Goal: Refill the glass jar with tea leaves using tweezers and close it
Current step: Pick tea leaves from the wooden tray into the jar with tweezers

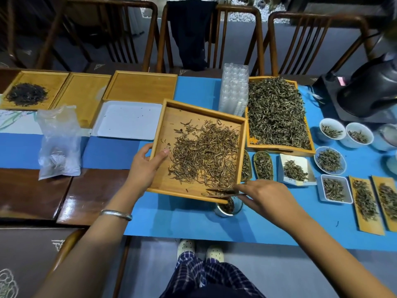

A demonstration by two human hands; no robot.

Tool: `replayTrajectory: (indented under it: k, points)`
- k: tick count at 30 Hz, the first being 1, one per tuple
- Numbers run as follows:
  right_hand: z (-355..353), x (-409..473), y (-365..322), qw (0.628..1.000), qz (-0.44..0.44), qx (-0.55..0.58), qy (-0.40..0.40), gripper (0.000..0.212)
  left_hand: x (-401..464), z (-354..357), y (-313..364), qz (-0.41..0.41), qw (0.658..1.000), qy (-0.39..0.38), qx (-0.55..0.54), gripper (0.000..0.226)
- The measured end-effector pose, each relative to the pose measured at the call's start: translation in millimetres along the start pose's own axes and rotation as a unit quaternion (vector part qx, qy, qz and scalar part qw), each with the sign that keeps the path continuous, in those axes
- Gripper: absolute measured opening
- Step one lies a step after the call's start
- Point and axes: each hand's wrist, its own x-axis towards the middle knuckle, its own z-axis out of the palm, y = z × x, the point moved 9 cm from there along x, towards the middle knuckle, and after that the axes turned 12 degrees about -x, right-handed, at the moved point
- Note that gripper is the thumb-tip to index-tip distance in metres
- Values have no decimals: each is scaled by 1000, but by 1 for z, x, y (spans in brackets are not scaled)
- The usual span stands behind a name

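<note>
A square wooden tray (182, 117) of brown tea leaves (206, 155) is tilted up over the blue cloth, its near right corner lowest. My left hand (146, 166) grips the tray's left rim, thumb inside. My right hand (264, 195) holds tweezers (223, 193) whose tips lie among the leaves at that low corner. Directly under the corner stands the small glass jar (228, 208), open, with some leaves inside and partly hidden by the tray. I see no lid.
A large tray of green tea (277, 112) sits right of the tilted tray, with stacked clear plastic cups (234, 89) behind. Several small dishes, bowls and boards of tea fill the right side. A black kettle (371, 91), a white tray (126, 119) and a plastic bag (58, 145) also stand here.
</note>
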Motion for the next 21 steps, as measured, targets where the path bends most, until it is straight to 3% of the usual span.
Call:
replayTrajectory:
  k: [16, 21]
  points:
    - [9, -51, 20, 994, 94, -9, -60, 21, 8, 4, -3, 4, 1000, -15, -21, 25]
    - [-14, -39, 19, 984, 174, 46, 11, 20, 8, 2, -4, 6, 1000, -16, -22, 22]
